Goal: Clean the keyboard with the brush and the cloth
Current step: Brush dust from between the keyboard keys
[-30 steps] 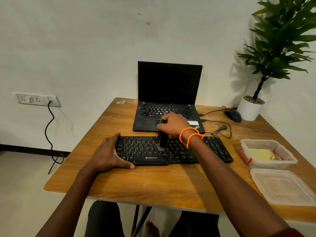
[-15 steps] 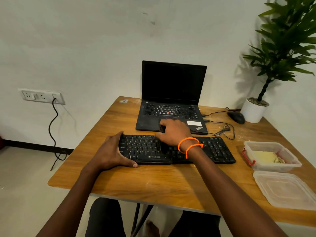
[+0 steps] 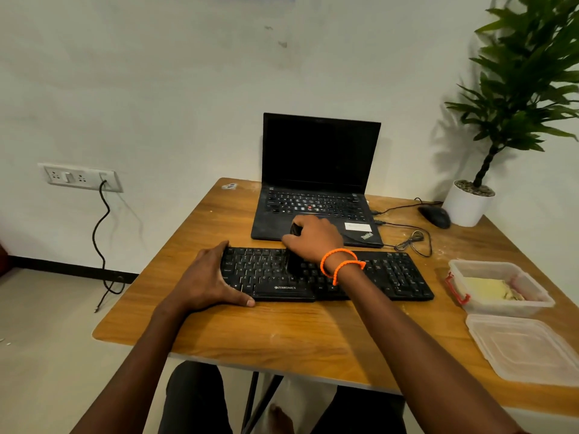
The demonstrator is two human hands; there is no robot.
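I see the right hand [image 3: 315, 242] curled around a black brush [image 3: 294, 261], bristles down on the middle keys of the black plastic keyboard [image 3: 391, 277] lying along the wooden table's [image 3: 282, 333] near edge; my left hand [image 3: 206, 281], fingers spread, braces its left end

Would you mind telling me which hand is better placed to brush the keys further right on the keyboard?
The right hand: it grips the brush down on the keyboard, while the left hand rests on the keyboard's left end, seemingly steadying it.
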